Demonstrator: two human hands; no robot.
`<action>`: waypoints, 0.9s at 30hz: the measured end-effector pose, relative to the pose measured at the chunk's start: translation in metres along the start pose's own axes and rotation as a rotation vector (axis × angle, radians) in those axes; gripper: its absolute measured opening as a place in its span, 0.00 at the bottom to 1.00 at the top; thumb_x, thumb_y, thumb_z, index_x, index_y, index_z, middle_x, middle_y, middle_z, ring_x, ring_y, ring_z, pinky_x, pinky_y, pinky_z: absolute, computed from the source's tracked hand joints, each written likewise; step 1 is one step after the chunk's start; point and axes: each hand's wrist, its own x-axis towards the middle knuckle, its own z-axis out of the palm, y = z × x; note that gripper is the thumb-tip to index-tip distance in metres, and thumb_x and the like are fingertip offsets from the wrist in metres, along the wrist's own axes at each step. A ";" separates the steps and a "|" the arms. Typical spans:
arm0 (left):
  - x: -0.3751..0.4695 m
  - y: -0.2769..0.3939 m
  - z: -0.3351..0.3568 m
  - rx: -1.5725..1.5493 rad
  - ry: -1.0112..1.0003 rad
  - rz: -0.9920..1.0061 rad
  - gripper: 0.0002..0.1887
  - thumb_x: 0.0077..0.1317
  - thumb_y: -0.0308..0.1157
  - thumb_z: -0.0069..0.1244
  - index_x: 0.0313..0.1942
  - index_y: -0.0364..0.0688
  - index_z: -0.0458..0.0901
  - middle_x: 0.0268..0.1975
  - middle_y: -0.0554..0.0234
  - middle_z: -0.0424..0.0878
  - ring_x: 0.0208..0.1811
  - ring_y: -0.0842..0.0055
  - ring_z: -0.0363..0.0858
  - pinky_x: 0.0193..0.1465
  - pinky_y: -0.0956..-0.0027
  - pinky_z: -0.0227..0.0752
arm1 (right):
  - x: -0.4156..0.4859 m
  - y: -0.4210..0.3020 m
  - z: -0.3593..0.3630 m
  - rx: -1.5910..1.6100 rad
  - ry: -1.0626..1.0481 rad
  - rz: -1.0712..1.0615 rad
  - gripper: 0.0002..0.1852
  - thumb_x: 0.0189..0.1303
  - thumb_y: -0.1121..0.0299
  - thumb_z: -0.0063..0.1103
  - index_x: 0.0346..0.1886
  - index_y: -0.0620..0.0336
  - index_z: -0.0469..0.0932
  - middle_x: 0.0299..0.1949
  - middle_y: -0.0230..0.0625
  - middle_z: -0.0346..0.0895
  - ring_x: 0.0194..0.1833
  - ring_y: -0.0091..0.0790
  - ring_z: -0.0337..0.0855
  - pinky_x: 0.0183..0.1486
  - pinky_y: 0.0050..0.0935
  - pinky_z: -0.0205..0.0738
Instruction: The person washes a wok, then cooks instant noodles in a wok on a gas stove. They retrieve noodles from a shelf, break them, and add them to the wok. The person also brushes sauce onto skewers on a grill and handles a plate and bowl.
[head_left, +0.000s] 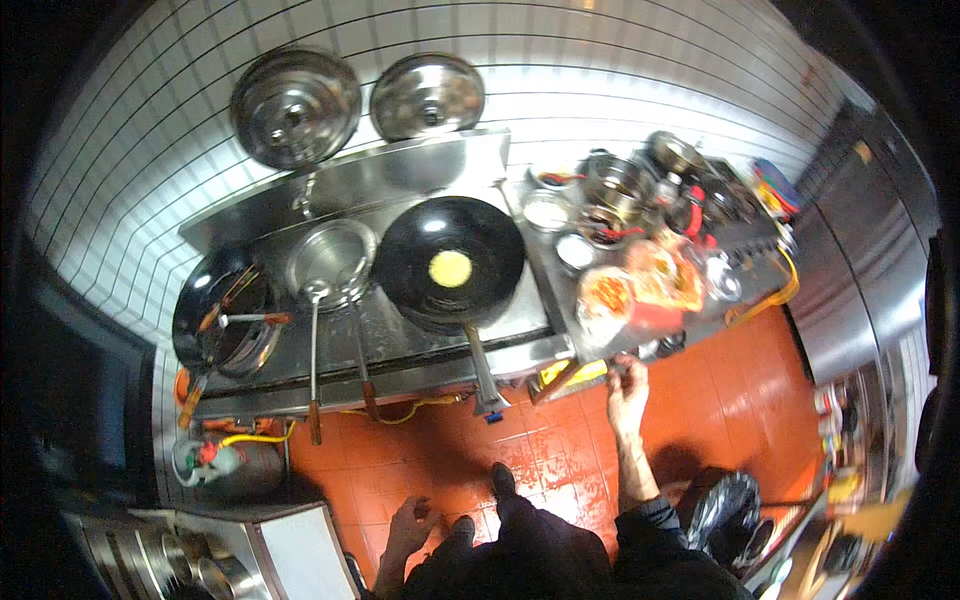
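Note:
My right hand (628, 386) is stretched out near the stove's front edge, its fingers bent close to a wooden handle (559, 381); whether it touches or grips anything is unclear. Low over the floor hangs my left hand (411, 525), fingers curled, with nothing visible in it. A black wok (412, 232) with a metal handle stands on the steel stove (420, 355) and holds a round yellow piece of food (450, 268). Left of it rests a metal strainer (332, 251), with long-handled tools across it. Plastic bags of orange food (606, 294) lie on the right-hand counter.
Another dark wok (196, 311) with utensils stands far left. Pots (619, 180), a bowl of white contents (576, 250) and bottles crowd the right counter. Two large lids (296, 109) lean at the wall. A gas cylinder (247, 469) is lower left, a black bag (724, 510) lower right.

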 end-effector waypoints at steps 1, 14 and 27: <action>0.005 0.008 0.002 0.031 -0.027 0.089 0.26 0.64 0.39 0.62 0.58 0.35 0.77 0.49 0.46 0.87 0.51 0.61 0.87 0.55 0.60 0.80 | -0.036 0.003 -0.016 0.019 -0.011 0.099 0.12 0.66 0.80 0.58 0.53 0.63 0.75 0.49 0.40 0.73 0.39 0.30 0.78 0.39 0.28 0.77; -0.086 0.005 0.115 0.700 -0.915 0.547 0.23 0.67 0.37 0.58 0.60 0.38 0.76 0.57 0.46 0.84 0.60 0.52 0.81 0.63 0.54 0.74 | -0.586 -0.071 -0.224 -0.478 0.006 0.749 0.23 0.57 0.66 0.70 0.56 0.62 0.80 0.50 0.55 0.82 0.47 0.53 0.86 0.47 0.42 0.82; -0.392 -0.067 0.329 0.995 -1.382 1.168 0.23 0.65 0.37 0.59 0.57 0.36 0.78 0.47 0.49 0.88 0.51 0.59 0.87 0.54 0.58 0.80 | -0.982 -0.159 -0.313 -0.232 0.617 1.137 0.26 0.64 0.61 0.63 0.62 0.66 0.76 0.56 0.58 0.80 0.60 0.56 0.80 0.62 0.44 0.75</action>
